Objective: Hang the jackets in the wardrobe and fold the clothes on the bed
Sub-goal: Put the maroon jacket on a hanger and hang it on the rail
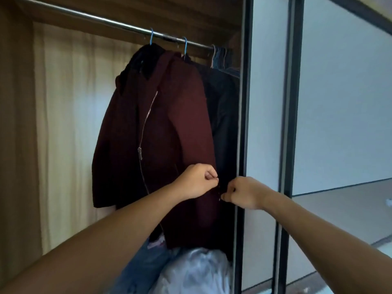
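Where the jacket [169,124] hangs from the rail [95,18], long axis straight down, zip [146,119] facing us, left hand [196,181] and right hand [244,193] pinch its edge far below the rail (fingers curled tight).

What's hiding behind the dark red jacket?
A black jacket hangs behind the dark red jacket on the same rail. Only its right side shows; the rest is covered.

The front jacket [169,124] hangs from the rail [106,20]; a second jacket [223,107] hangs at its 3 o'clock, spare hangers [220,58] at 1, a bag [197,270] at 6. The left hand [196,181] and right hand [244,193] pinch its 4 o'clock edge.
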{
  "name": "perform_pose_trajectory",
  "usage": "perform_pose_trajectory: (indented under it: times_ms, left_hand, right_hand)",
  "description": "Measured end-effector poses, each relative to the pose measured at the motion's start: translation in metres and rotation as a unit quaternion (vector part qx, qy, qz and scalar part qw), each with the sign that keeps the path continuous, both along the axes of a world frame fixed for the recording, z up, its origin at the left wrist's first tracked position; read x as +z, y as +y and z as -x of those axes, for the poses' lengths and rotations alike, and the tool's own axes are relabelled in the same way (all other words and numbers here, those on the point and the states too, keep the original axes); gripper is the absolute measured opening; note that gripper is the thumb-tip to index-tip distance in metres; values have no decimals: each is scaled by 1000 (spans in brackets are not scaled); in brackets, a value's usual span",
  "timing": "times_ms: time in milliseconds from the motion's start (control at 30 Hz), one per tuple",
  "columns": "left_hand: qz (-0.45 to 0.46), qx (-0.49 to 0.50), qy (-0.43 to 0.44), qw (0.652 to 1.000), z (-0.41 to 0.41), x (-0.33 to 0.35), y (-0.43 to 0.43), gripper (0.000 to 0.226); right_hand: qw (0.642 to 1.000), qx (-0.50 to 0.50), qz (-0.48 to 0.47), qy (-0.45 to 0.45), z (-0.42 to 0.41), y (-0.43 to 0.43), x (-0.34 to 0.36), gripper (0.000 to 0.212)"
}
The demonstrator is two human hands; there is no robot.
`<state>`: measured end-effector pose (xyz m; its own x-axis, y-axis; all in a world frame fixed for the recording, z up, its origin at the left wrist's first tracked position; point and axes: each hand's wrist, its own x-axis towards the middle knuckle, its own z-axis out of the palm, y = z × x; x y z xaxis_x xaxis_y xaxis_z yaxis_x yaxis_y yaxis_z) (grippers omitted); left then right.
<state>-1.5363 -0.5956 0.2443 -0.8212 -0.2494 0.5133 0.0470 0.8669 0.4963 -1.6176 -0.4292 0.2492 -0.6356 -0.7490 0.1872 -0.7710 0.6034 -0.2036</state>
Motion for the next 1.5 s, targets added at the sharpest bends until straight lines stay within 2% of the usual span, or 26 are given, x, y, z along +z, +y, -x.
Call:
perform_pose_trajectory:
  times_ms: [133,200,300,433,533,667,933,1033,1133,1333,1500]
  left_hand:
    - [-4,11,-133,991,37,-9,17,62]
    - [4,24,-177,984,55,-14,27,71]
    - [-46,15,-199,979,74,-23,41,52]
    - [-117,-2,-179,977,84,-33,51,34]
    - [-110,0,-141,984,82,-40,53,20]
    - [-85,5,-126,988,68,-44,52,18]
    - [-121,17,-159,980,-2,-39,24,15]
    - [-129,30,-173,976,-42,-37,5,9]
    - [-129,43,-189,972,-84,-35,-14,32]
    - [-154,97,-191,965,-170,-39,-51,47]
    - [-138,134,-174,966,-240,-42,-74,54]
  right_hand:
    - [998,-48,-40,-19,18,25,-8,31]
    - [996,-66,-51,-24,26,35,-12,35]
    - [994,-85,-65,-28,37,49,-21,42]
    - [992,-80,-96,-12,52,67,-34,46]
    - [994,-89,-62,-10,66,75,-42,54]
    - [994,-106,-33,-1,64,75,-39,86]
    - [988,-125,59,69,43,45,-35,131]
    - [988,-114,81,68,27,31,-42,141]
    - [990,-94,94,56,2,10,-50,143]
    - [982,-81,113,129,-66,-40,-67,140]
    - [975,-47,113,185,-116,-69,-74,133]
